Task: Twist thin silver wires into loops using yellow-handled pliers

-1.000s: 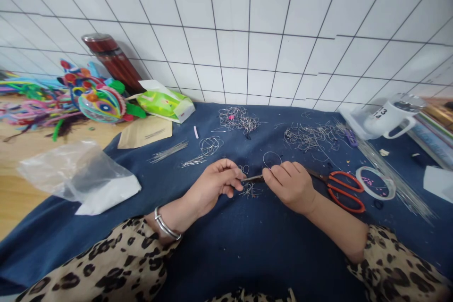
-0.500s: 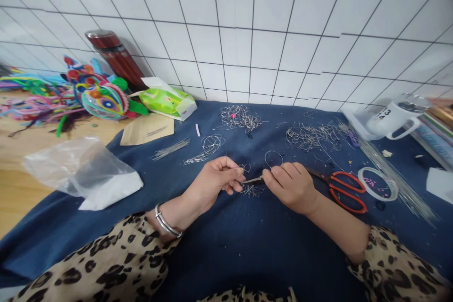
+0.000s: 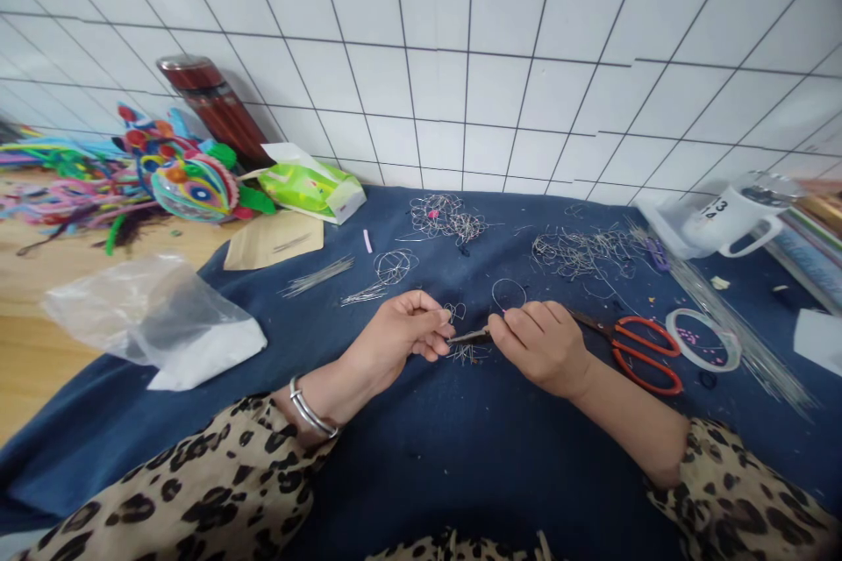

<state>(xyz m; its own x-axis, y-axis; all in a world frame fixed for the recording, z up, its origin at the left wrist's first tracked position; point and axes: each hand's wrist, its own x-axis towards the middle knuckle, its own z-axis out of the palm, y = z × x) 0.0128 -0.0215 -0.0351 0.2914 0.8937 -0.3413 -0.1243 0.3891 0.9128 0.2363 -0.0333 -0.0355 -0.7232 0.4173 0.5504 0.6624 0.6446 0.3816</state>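
White tiled wall (image 3: 434, 9) at back; below it a wooden bench (image 3: 26, 307), mostly under a blue cloth (image 3: 421, 456). Person in leopard-print sleeves (image 3: 217, 478), silver bangle (image 3: 309, 409) on L wrist. Both hands at work mid-cloth. L hand (image 3: 411, 333) pinches small wire loops (image 3: 458, 312) btwn thumb & fingers; R hand (image 3: 539, 346) is wrapped round pliers (image 3: 470, 337), tip pointing to L fingertips. Can't tell if the pliers bite the wire. Thin wire ring (image 3: 510, 280) stands just above R knuckles; short wire bits (image 3: 467, 356) lie on the cloth just below the pliers.

R side: red-handled scissors (image 3: 617, 332) nr R wrist, then a white ring (image 3: 724, 366) w/ pink beads (image 3: 688, 338) inside, long straight wires (image 3: 756, 355), white mug (image 3: 717, 223). Beyond the hands, 2 tangles: L one (image 3: 447, 221) w/ a pink spot, R one (image 3: 579, 252) nr a purple clip (image 3: 657, 254).

L side: coiled wire (image 3: 393, 266), straight wire bundle (image 3: 319, 277), brown paper (image 3: 263, 247) w/ a few wires on it, clear bag (image 3: 145, 298), green packet (image 3: 303, 184), red flask (image 3: 227, 114) & a multicolour fuzzy craft (image 3: 197, 188).
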